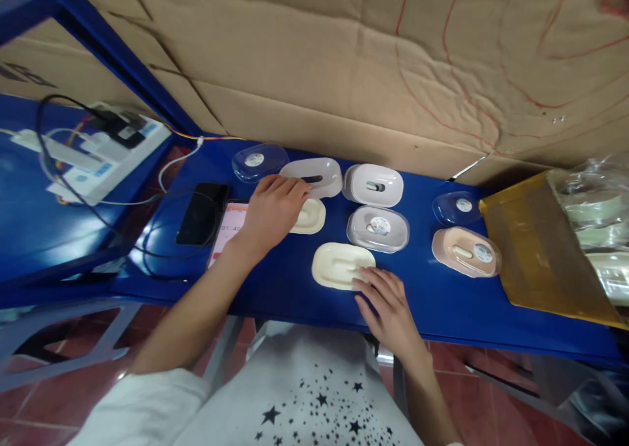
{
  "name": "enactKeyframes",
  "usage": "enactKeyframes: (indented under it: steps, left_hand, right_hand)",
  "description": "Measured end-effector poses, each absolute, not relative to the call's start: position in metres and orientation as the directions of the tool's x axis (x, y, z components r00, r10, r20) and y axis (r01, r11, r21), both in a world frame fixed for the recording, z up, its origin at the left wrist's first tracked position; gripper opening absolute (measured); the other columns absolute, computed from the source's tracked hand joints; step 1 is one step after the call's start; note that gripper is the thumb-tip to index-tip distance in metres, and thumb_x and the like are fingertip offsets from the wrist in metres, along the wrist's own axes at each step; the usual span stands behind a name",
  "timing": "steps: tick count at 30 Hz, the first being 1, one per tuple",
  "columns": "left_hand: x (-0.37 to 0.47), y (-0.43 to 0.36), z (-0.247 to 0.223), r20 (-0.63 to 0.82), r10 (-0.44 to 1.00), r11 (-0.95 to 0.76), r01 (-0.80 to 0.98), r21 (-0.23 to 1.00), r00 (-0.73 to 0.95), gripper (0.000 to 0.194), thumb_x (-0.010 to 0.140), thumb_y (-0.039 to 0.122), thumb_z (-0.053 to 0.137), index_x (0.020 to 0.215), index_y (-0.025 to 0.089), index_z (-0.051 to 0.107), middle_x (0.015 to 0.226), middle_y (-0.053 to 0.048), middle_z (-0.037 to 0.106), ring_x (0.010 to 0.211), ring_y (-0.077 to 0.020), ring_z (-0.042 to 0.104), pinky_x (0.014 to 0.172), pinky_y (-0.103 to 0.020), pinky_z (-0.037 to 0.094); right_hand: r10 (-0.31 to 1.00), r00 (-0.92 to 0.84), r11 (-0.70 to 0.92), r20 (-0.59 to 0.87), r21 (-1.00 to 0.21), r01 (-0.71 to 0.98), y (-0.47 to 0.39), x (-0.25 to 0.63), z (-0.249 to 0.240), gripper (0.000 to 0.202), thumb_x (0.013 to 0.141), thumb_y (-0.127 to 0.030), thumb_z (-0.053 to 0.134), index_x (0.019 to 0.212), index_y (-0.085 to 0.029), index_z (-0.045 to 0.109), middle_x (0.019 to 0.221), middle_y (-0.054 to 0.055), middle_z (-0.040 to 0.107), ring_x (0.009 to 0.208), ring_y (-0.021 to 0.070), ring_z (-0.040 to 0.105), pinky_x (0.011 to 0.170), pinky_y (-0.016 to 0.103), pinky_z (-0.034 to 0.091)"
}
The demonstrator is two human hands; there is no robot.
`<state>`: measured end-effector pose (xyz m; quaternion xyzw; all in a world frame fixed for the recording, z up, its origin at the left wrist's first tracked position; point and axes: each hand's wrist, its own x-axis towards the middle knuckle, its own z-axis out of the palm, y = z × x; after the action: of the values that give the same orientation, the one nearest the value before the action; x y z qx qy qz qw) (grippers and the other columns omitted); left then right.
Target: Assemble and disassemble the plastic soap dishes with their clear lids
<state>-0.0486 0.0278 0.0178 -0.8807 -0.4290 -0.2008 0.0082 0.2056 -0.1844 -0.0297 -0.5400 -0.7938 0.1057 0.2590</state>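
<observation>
A cardboard wall [344,59] backs a blue table [295,289] that runs across the view and serves as the work surface. At the right end a yellow bag [535,249] lies open beside a heap of clear plastic wrapping [594,204], probably the supply stock. At the left end a white power strip [93,154] feeds cables toward a dark phone [202,213] and a second phone [228,226] with a lit screen, both kept clear of the central row. The soap dishes are laid out side by side, seemingly for sorting: a white box [374,185], a covered box [378,228] just in front of it, a pink box [466,251] to the right, and two clear lids [259,161] [457,207] set apart. The left hand [272,213] rests palm down, fingers loosely curled, on a small cream tray [309,215] and reaches the edge of a white base [314,176]; whether it grasps either cannot be told. The right hand [388,302] lies open and flat, fingertips touching the near edge of a cream dish [339,264], pinning rather than gripping it.
</observation>
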Motion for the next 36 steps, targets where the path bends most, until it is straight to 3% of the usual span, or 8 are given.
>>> enactKeyframes:
  steps: [4,7,14,19,24,29,32,36]
  left_hand:
    - [-0.054,-0.05,0.029,0.475,0.603,-0.773,0.617,0.148,0.641,0.024,0.107,0.012,0.054,0.126,0.017,0.067,0.12,-0.01,0.079,0.11,-0.0266,0.073,0.1,-0.045,0.055]
    - [-0.051,-0.1,0.022,0.415,0.496,-0.857,0.508,0.09,0.763,0.029,0.105,0.005,0.051,0.128,0.015,0.067,0.118,-0.008,0.079,0.11,-0.0237,0.073,0.103,-0.044,0.055]
    - [-0.032,-0.114,-0.011,0.308,0.494,-0.868,0.483,0.117,0.813,0.03,0.105,0.008,0.053,0.128,0.018,0.07,0.123,-0.009,0.077,0.113,-0.0245,0.071,0.108,-0.045,0.054]
    - [-0.038,-0.107,-0.027,0.307,0.579,-0.815,0.517,0.262,0.756,0.028,0.108,0.022,0.062,0.136,0.021,0.067,0.143,-0.013,0.069,0.137,-0.0304,0.063,0.12,-0.055,0.049]
    - [-0.049,-0.104,-0.046,0.296,0.564,-0.819,0.476,0.321,0.771,0.036,0.105,0.013,0.061,0.14,0.021,0.065,0.152,-0.013,0.064,0.15,-0.0302,0.055,0.127,-0.056,0.045]
    - [-0.049,-0.105,-0.049,0.358,0.569,-0.818,0.461,0.345,0.74,0.033,0.106,0.021,0.064,0.138,0.019,0.066,0.151,-0.015,0.065,0.145,-0.032,0.059,0.122,-0.057,0.051]
    - [-0.05,-0.105,-0.046,0.408,0.58,-0.809,0.436,0.395,0.705,0.036,0.105,0.021,0.065,0.141,0.022,0.065,0.155,-0.016,0.061,0.146,-0.0341,0.059,0.119,-0.058,0.053]
    - [-0.051,-0.104,-0.045,0.455,0.608,-0.789,0.428,0.441,0.651,0.041,0.103,0.018,0.064,0.144,0.023,0.061,0.156,-0.017,0.058,0.145,-0.035,0.059,0.114,-0.057,0.059]
  right_hand:
    - [0.899,-0.133,0.337,0.417,-0.465,0.818,-0.189,0.215,-0.032,0.074,0.102,-0.019,0.068,0.168,-0.032,0.038,0.163,0.015,0.053,0.142,0.0351,0.059,0.109,0.057,0.056]
    - [0.87,-0.158,0.384,0.467,-0.443,0.81,-0.188,0.22,-0.028,0.088,0.099,-0.024,0.075,0.172,-0.039,0.028,0.171,0.012,0.042,0.135,0.0338,0.064,0.105,0.054,0.058]
    - [0.902,-0.321,0.411,0.287,-0.35,0.842,-0.179,0.228,-0.02,0.051,0.106,-0.023,0.065,0.155,-0.034,0.056,0.151,0.006,0.067,0.123,0.0299,0.065,0.102,0.05,0.055]
    - [0.921,-0.324,0.383,0.214,-0.357,0.852,-0.176,0.222,-0.028,0.045,0.108,-0.027,0.061,0.153,-0.032,0.059,0.156,0.006,0.064,0.13,0.0302,0.062,0.106,0.052,0.053]
    - [0.907,-0.351,0.412,0.232,-0.309,0.857,-0.18,0.227,-0.022,0.043,0.107,-0.027,0.063,0.15,-0.029,0.061,0.156,0.008,0.064,0.132,0.03,0.065,0.106,0.051,0.054]
    - [0.871,-0.206,0.288,0.447,-0.123,0.95,-0.149,0.316,0.025,0.043,0.104,-0.011,0.058,0.143,-0.027,0.067,0.144,0.01,0.072,0.132,0.0293,0.068,0.109,0.051,0.053]
    - [0.928,-0.115,0.138,0.353,-0.04,0.99,-0.1,0.383,0.047,0.043,0.108,-0.012,0.04,0.136,-0.019,0.072,0.142,0.012,0.073,0.137,0.0301,0.065,0.111,0.056,0.048]
    - [0.944,-0.177,0.195,0.278,-0.04,0.98,-0.033,0.424,0.049,0.029,0.103,-0.029,0.061,0.117,-0.012,0.08,0.123,0.017,0.08,0.114,0.0264,0.077,0.093,0.044,0.058]
